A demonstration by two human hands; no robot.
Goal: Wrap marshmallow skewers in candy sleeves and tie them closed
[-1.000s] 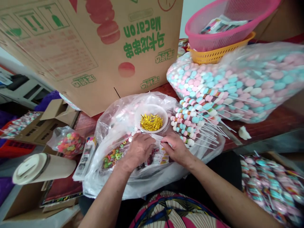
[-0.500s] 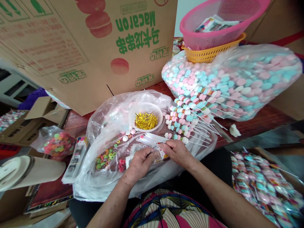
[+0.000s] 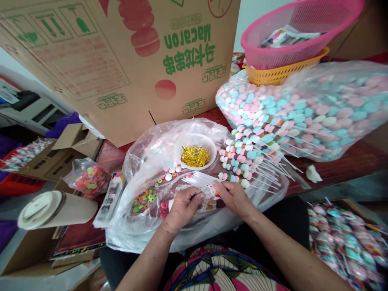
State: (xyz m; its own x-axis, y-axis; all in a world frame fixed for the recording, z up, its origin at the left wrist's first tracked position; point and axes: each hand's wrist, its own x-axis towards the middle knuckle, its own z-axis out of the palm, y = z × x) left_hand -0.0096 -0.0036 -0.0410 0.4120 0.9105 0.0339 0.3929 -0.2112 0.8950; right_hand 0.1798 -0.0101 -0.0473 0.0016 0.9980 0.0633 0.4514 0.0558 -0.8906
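Note:
My right hand (image 3: 235,198) pinches the edge of a small printed clear plastic bag (image 3: 214,194) with red dots. To its left my left hand (image 3: 184,206) is curled closed, thumb against the fingers; whatever it may hold is hidden. Under and between the hands lie more printed bags (image 3: 209,205). Just beyond them is a bunch of white sticks (image 3: 200,178). Behind these stands a white bowl (image 3: 214,151) of gold twist ties (image 3: 195,156). Marshmallow skewers (image 3: 239,155) are piled right of the bowl. Coloured ring candies (image 3: 148,198) lie left of my left hand.
A large clear plastic sheet (image 3: 124,238) spreads beneath the work. A tall carton (image 3: 136,93) stands behind. At the right are a big bag of marshmallows (image 3: 303,105), a yellow basket (image 3: 273,75) and a pink basket (image 3: 254,54). A lidded cup (image 3: 75,208) stands left.
The view has shifted, so everything sits farther right in it. My hands have come slightly apart, the right one still pinching the printed bag.

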